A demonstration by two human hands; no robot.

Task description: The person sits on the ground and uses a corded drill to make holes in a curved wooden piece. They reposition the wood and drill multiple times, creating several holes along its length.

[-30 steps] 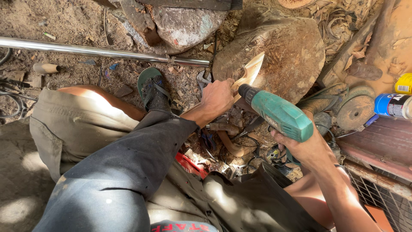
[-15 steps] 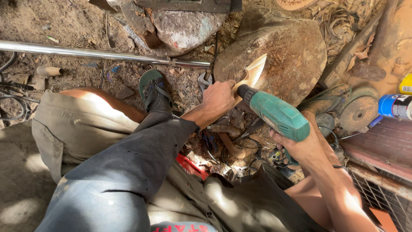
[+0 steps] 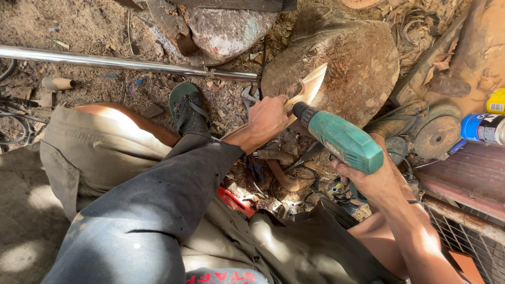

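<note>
My left hand (image 3: pixel 267 120) grips a pale carved wooden piece (image 3: pixel 310 87) with a pointed tip, held against a large round wood stump (image 3: pixel 363 58). My right hand (image 3: pixel 376 181) holds a green power drill (image 3: pixel 342 139) by its handle. The drill's black nose points at the wooden piece just beside my left fingers. My dark left sleeve runs from the lower left up to the hand. I sit low with my knees spread, a green sandal (image 3: pixel 187 108) on my foot to the left of my hand.
A shiny metal pipe (image 3: pixel 121 62) lies across the dirt at the upper left. Scattered tools and a red-handled item (image 3: pixel 234 200) lie between my legs. A blue spray can (image 3: pixel 481 128), a yellow can (image 3: pixel 495 101) and round discs (image 3: pixel 436 134) sit at the right. A wire grille (image 3: pixel 463 236) is at the lower right.
The drill and my right hand have shifted slightly left and down, nearer the wooden piece. My left hand keeps its grip on the piece.
</note>
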